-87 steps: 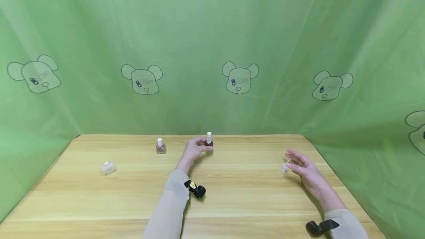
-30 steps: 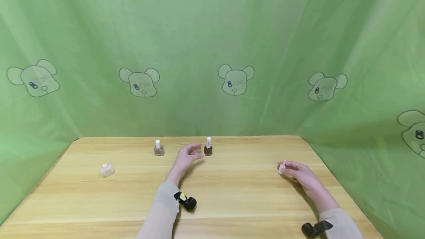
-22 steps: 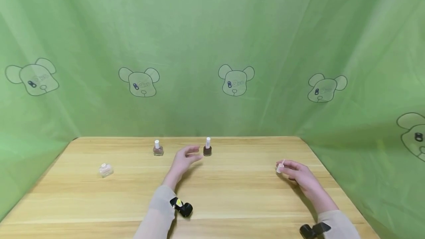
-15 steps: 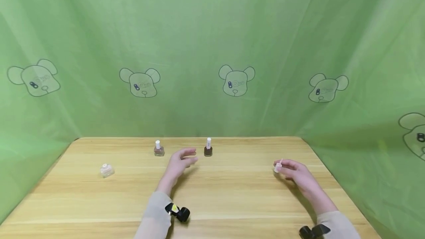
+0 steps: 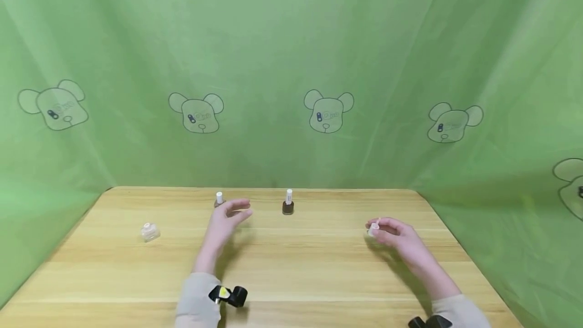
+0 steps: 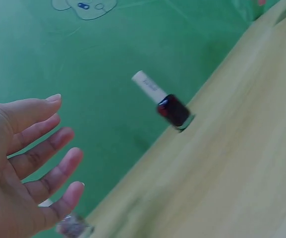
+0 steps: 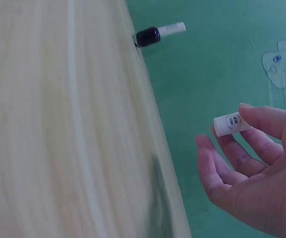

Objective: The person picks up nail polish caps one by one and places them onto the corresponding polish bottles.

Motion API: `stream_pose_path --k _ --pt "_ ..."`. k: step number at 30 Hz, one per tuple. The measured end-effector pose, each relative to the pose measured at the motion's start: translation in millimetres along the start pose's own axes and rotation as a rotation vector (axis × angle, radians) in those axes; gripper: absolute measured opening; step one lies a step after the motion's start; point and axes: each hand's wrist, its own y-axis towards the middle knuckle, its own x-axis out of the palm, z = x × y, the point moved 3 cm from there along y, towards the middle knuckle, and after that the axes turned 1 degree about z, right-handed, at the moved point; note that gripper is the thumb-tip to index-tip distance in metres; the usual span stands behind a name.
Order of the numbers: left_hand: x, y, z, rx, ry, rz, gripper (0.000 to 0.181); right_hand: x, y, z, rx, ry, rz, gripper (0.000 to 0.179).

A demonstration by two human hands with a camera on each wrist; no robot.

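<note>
My left hand [image 5: 226, 216] is over the table with fingers spread and nothing in them. In the head view it partly covers a mauve nail polish bottle [image 5: 219, 198] with a white cap; the left wrist view shows this bottle [image 6: 73, 226] behind the little finger. To its right stands a dark red nail polish bottle [image 5: 288, 208], upright and white-capped. My right hand [image 5: 398, 235] pinches a white nail polish cap [image 7: 230, 124] with printed lettering between thumb and fingers, and a thin pale stem sticks up from it in the head view.
A clear glass nail polish bottle [image 5: 150, 232] without a tall cap stands at the left of the wooden table [image 5: 309, 277]. Green curtain [image 5: 259, 39] printed with bear heads hangs along the back and both sides.
My left hand has let go of the dark red nail polish bottle, which now stands on the table, and moved left. My right hand has shifted left with the cap.
</note>
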Motion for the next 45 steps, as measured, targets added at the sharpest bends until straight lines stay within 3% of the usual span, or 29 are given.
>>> stream_pose_path --k 6,10,16,21,28,31,38,45 --pt "-15.4 0.6 9.4 0.051 0.107 0.074 0.038 11 -2.7 -8 -0.061 0.028 -0.039 0.043" --pt "-27.7 0.5 14.5 0.096 0.174 0.145 0.036 18 -4.7 -13 -0.086 -0.008 -0.047 0.04" --pt "-50.2 -3.5 14.6 0.078 0.224 0.247 0.038 28 -7.4 -15 -0.052 -0.05 -0.053 0.041" --pt "-68.6 -6.5 9.9 0.075 0.285 0.323 0.04 35 -9.5 -18 -0.079 -0.068 -0.083 0.039" --pt "-94.9 -13.0 5.2 0.145 0.404 0.52 0.035 45 -12.7 -24 -0.119 -0.072 -0.131 0.038" --pt "-105.4 -16.6 1.7 0.164 0.415 0.602 0.034 50 -14.1 -26 -0.133 -0.087 -0.149 0.036" --pt "-128.0 -24.0 -12.7 0.13 0.364 0.739 0.042 57 -16.4 -29 -0.142 -0.081 -0.188 0.035" --pt "-142.5 -30.0 -30.7 -0.022 0.316 0.762 0.062 60 -16.8 -28 -0.127 -0.07 -0.206 0.036"
